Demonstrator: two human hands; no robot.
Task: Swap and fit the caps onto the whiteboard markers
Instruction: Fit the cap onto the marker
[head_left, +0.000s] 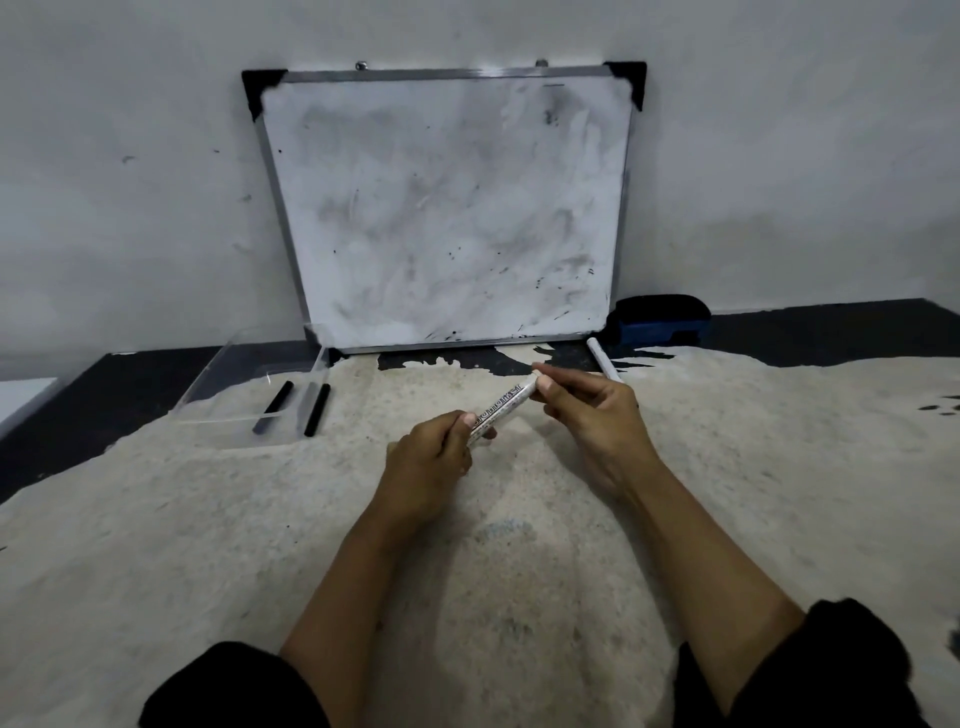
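A white whiteboard marker with black lettering is held slanted between both hands above the pale rug. My left hand grips its lower end, and my right hand pinches its upper end with thumb and forefinger. Whether a cap sits under the right fingers is hidden. A second white marker lies on the rug behind my right hand, partly covered by it. Two black markers or caps lie to the left, at a clear plastic tray.
A smudged whiteboard leans against the wall at the back. A blue and black eraser sits at its lower right corner. The rug covers a dark floor.
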